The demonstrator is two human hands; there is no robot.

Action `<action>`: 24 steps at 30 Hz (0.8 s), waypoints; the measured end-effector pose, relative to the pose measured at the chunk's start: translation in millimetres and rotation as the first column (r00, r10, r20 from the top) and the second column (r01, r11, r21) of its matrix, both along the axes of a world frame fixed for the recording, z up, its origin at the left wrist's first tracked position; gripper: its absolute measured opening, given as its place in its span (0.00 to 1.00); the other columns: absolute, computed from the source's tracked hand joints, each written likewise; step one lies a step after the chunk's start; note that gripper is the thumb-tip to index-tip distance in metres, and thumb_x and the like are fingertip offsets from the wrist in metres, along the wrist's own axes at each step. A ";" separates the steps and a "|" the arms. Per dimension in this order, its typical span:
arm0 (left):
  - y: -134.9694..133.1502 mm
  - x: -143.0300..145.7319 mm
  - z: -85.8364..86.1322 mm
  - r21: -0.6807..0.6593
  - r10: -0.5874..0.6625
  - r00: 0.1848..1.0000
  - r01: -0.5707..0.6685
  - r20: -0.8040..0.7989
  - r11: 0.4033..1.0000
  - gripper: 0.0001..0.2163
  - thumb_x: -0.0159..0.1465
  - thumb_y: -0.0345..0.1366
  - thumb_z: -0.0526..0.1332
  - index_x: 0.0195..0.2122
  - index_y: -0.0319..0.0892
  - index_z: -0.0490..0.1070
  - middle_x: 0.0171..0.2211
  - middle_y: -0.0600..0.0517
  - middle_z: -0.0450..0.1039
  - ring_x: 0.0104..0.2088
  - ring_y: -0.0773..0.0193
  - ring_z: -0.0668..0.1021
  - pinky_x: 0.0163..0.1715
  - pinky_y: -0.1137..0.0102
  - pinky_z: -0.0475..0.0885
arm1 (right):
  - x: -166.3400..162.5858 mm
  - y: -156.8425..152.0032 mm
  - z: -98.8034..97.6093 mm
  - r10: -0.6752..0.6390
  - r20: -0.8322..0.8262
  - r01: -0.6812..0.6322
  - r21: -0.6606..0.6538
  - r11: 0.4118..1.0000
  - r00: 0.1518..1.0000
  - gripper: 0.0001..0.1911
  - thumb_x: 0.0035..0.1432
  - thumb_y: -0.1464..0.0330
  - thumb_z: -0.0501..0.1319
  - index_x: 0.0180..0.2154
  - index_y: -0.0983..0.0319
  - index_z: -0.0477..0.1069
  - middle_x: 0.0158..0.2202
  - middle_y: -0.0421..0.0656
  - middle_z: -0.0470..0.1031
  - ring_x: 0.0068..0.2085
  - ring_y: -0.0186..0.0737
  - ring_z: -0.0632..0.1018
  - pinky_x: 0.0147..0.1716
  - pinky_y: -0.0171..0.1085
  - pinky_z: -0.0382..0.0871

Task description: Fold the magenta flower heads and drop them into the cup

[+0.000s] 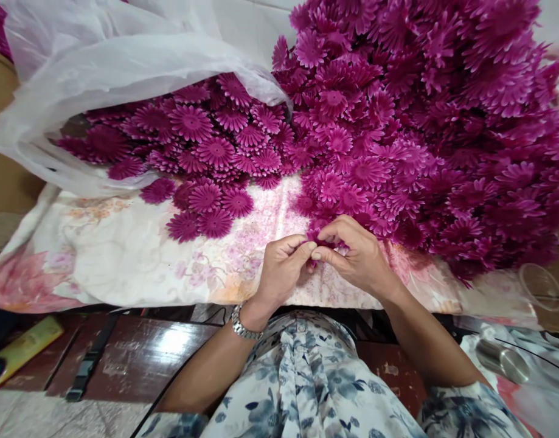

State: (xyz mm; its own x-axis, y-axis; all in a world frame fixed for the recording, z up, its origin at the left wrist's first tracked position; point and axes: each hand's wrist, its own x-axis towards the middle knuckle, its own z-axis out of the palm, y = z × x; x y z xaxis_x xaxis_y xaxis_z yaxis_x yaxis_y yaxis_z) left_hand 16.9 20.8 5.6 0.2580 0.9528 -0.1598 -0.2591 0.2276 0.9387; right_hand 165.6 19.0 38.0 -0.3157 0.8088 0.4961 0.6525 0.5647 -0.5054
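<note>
Near the front of the cloth-covered table, my left hand (283, 263) and my right hand (352, 252) meet, thumbs close together. Between them they pinch a small magenta artificial flower (314, 235), mostly hidden by the fingers. Behind my right hand rises a large heap of magenta artificial flowers (374, 170). Flat flower pieces (215, 152) spill from a white plastic bag (137, 61) at the back left. A few loose ones (206, 198) lie on the cloth to the left of my hands.
A floral cloth (124, 255) covers the table. At the right edge lies a clear round plastic lid or ring (541, 286). Below right is a metal cup (502, 360). On the lower left, a yellow object (26, 353) and a black strap (93, 359) rest on brown wood (137, 347).
</note>
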 end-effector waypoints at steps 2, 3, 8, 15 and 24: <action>-1.5 -3.1 0.5 -0.020 -0.066 0.998 0.066 0.025 0.998 0.14 0.60 0.42 0.59 0.21 0.40 0.69 0.17 0.54 0.66 0.20 0.68 0.68 0.23 0.72 0.62 | 1.3 1.9 -2.5 0.014 0.010 -0.014 0.006 1.000 1.000 0.07 0.60 0.64 0.58 0.32 0.61 0.67 0.28 0.41 0.70 0.32 0.35 0.70 0.32 0.35 0.65; -1.9 -4.3 0.3 -0.020 -0.072 0.997 0.072 0.020 0.997 0.15 0.60 0.42 0.59 0.21 0.39 0.70 0.17 0.53 0.67 0.21 0.68 0.68 0.24 0.72 0.63 | 1.8 2.5 -3.8 0.009 0.030 -0.010 0.027 1.000 1.000 0.07 0.61 0.65 0.57 0.32 0.61 0.67 0.27 0.41 0.70 0.32 0.35 0.70 0.33 0.36 0.65; -0.1 -3.0 -2.0 0.005 -0.044 0.999 0.044 0.025 0.999 0.09 0.57 0.41 0.63 0.27 0.40 0.74 0.22 0.54 0.69 0.24 0.67 0.69 0.27 0.72 0.66 | 1.8 3.9 -8.5 -0.059 0.142 0.038 0.147 0.988 0.988 0.11 0.63 0.68 0.51 0.30 0.61 0.68 0.27 0.43 0.71 0.31 0.37 0.69 0.33 0.38 0.62; 6.9 3.4 5.6 0.031 0.060 0.997 -0.061 0.038 0.998 0.09 0.51 0.39 0.68 0.21 0.39 0.74 0.18 0.56 0.62 0.22 0.71 0.63 0.22 0.75 0.61 | 1.1 4.4 -3.0 -0.120 0.025 0.113 0.179 0.977 0.992 0.12 0.63 0.68 0.50 0.28 0.61 0.66 0.24 0.41 0.71 0.28 0.34 0.69 0.31 0.36 0.63; 10.6 11.5 23.6 -0.098 0.228 0.966 -0.217 0.119 0.971 0.08 0.41 0.31 0.70 0.24 0.42 0.77 0.21 0.55 0.74 0.24 0.70 0.73 0.26 0.76 0.69 | 5.4 4.4 10.2 -0.209 0.007 0.197 0.305 0.932 0.978 0.10 0.61 0.69 0.52 0.27 0.60 0.65 0.23 0.40 0.73 0.27 0.34 0.71 0.30 0.37 0.62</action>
State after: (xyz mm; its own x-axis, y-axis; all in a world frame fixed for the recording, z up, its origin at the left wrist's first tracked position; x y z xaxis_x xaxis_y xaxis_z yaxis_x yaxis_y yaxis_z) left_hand 28.4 31.4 29.2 0.0644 0.9733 -0.2202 -0.4291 0.2263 0.8744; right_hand 171.0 23.5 48.2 -0.1843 0.6727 0.7166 0.7851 0.5394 -0.3044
